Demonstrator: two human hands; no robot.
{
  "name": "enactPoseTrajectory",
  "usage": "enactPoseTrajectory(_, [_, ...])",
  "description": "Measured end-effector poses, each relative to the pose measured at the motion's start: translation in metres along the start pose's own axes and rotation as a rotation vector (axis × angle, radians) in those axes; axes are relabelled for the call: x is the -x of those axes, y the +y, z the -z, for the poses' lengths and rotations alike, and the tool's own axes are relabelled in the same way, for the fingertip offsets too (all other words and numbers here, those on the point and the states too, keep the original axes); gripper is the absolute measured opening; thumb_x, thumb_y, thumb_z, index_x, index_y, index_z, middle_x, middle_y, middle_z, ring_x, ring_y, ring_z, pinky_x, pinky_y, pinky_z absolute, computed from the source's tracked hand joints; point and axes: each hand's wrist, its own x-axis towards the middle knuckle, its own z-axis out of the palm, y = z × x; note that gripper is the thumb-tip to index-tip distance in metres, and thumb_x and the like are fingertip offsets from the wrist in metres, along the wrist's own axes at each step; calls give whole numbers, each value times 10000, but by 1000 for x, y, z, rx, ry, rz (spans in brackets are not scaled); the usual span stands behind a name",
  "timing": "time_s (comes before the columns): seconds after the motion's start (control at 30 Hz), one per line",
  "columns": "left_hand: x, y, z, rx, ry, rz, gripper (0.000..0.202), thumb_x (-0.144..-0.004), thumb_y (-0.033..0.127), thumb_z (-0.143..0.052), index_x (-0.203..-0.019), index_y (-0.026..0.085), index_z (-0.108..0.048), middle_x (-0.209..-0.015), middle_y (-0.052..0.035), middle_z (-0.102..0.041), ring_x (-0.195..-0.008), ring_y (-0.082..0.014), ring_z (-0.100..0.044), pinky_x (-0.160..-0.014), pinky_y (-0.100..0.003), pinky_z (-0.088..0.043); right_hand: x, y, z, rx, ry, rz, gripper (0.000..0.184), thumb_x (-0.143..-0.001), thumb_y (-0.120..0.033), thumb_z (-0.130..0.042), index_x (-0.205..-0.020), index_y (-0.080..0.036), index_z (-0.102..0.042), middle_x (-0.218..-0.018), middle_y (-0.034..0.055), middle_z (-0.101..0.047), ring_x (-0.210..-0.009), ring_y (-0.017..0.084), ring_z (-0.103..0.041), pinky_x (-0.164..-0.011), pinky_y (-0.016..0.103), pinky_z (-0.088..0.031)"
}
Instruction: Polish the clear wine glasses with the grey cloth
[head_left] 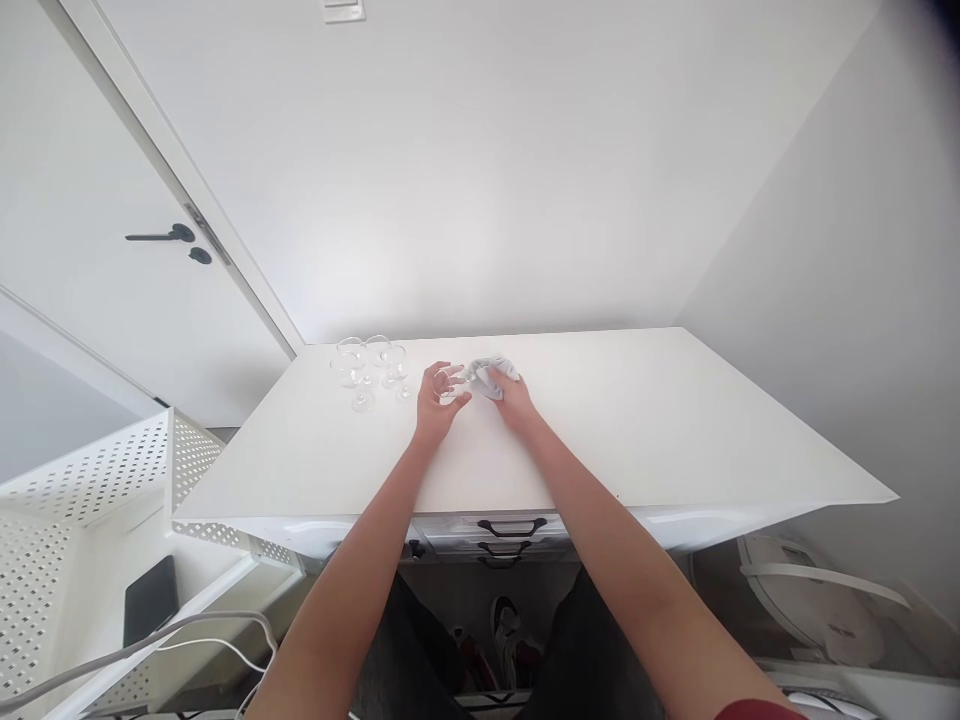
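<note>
On the white tabletop (660, 420) my left hand (437, 398) curls its fingers round a small clear glass (448, 386). Right beside it my right hand (508, 396) grips a crumpled grey cloth (491, 372), which touches the glass. To the left of both hands stands a cluster of several clear stemmed glasses (369, 368), apart from my fingers.
The table meets a white wall at the back and another on the right. Drawers with black handles (512, 527) sit under its front edge. A white perforated shelf (97, 470) holding a dark phone (150, 598) stands at lower left, and a door with a dark handle (161, 236) is behind it.
</note>
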Motion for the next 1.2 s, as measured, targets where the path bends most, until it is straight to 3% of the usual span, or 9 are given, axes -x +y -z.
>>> enactPoseTrajectory(0.1, [3,2,-2,-80,-46,-22,619,-788,386,-855,-1303,293,-525,-1351,-116,-679,-1177,-274,-684,-1035,-483,-469,-3,7,7,202,107,97,372,-697,-431,-829,-989,-221,-733,-1056,58,-760,-994,258,-672,-918,403,-527])
enactPoseTrajectory(0.2, [5,6,-5,-132,-72,-43,589,-776,352,-863,-1275,291,-557,-1336,-102,-682,-1184,-269,-668,-1046,-480,-456,-4,10,11,223,239,122,368,-656,-390,-848,-957,-212,-733,-1006,55,-762,-943,251,-669,-898,406,-527])
enactPoseTrajectory(0.4, [8,16,-9,-32,-24,5,552,-720,293,-897,-1211,283,-646,-1299,-93,-687,-1138,-268,-653,-1073,-478,-438,-3,8,10,53,47,-24,392,-673,-392,-844,-1004,-208,-740,-1091,74,-755,-989,243,-689,-888,399,-549])
enactPoseTrajectory(0.53, [9,20,-9,24,-6,34,557,-714,275,-903,-1205,285,-638,-1301,-97,-688,-1169,-280,-659,-1088,-487,-421,-2,7,9,88,231,35,392,-641,-374,-874,-962,-207,-721,-1052,66,-759,-952,233,-691,-876,388,-556])
enactPoseTrajectory(0.7, [7,13,-6,-3,-57,6,577,-786,347,-852,-1281,293,-560,-1363,-119,-658,-1231,-294,-655,-1025,-472,-472,-2,7,8,70,94,-20,412,-661,-407,-850,-996,-206,-719,-1073,74,-755,-976,238,-693,-878,392,-554])
enactPoseTrajectory(0.9, [4,7,-2,80,-14,62,652,-765,362,-881,-1310,296,-531,-1352,-129,-659,-1226,-294,-675,-1010,-441,-485,3,2,7,274,234,99,396,-636,-408,-868,-923,-212,-676,-969,49,-731,-897,226,-653,-857,383,-532])
enactPoseTrajectory(1.0, [1,4,2,190,48,120,684,-773,396,-877,-1334,287,-502,-1301,-135,-682,-1169,-283,-708,-1008,-435,-497,7,-3,2,402,149,227,356,-731,-454,-810,-977,-231,-684,-997,35,-720,-936,215,-625,-893,357,-505])
enactPoseTrajectory(1.07, [-2,0,5,243,106,181,703,-795,428,-856,-1370,287,-477,-1291,-137,-689,-1141,-270,-719,-1002,-431,-501,10,-6,-1,387,49,217,363,-751,-465,-799,-1014,-240,-689,-1008,25,-714,-949,207,-619,-889,338,-500])
enactPoseTrajectory(1.2, [-7,-6,13,411,48,303,689,-835,489,-805,-1415,307,-482,-1394,-141,-644,-1176,-259,-701,-1004,-426,-507,12,-10,-1,151,-215,-176,358,-695,-429,-859,-933,-203,-714,-932,34,-715,-858,193,-654,-800,329,-528])
